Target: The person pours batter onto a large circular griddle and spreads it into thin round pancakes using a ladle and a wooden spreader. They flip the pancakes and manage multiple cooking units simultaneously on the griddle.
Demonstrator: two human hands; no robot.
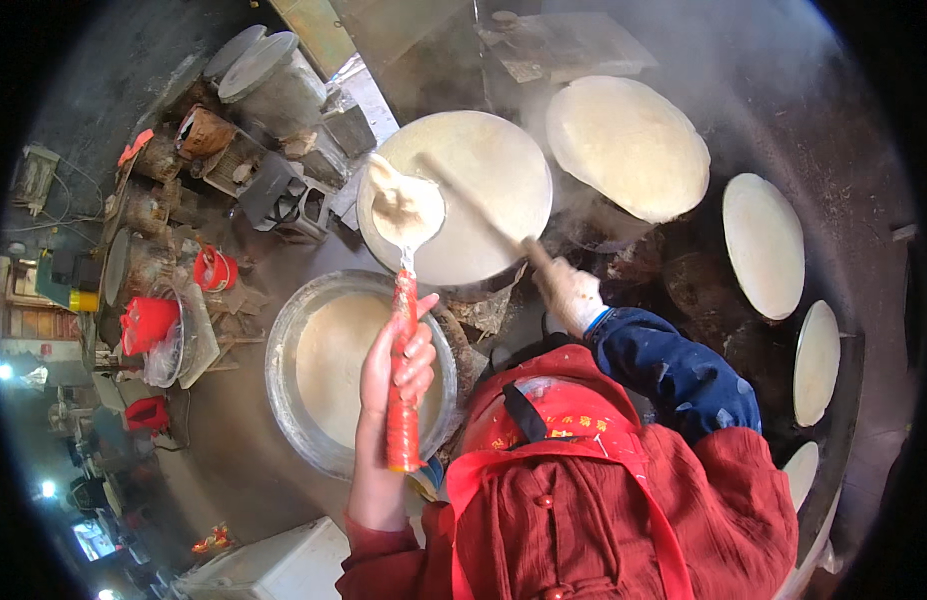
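My left hand (pixel 403 356) grips the red-wrapped handle of a metal ladle (pixel 403 442). Pale batter (pixel 396 206) fills the ladle's bowl and clings to its far lip, above the left edge of a round griddle. My right hand (pixel 572 292), in a white glove, holds a wooden stick (pixel 482 210), slightly blurred, that reaches over the griddle's surface. A pale layer (pixel 501 180) covers that griddle. Below the ladle stands a wide metal basin (pixel 283 360) of batter; my left hand and forearm hide part of it.
At the upper right lies a large pale flatbread (pixel 628 146), its edge overhanging. Several more pale rounds (pixel 763 244) curve down the right side. Steam drifts above. Metal drums (pixel 272 82), a red bucket (pixel 214 268) and a white box (pixel 283 562) stand to the left.
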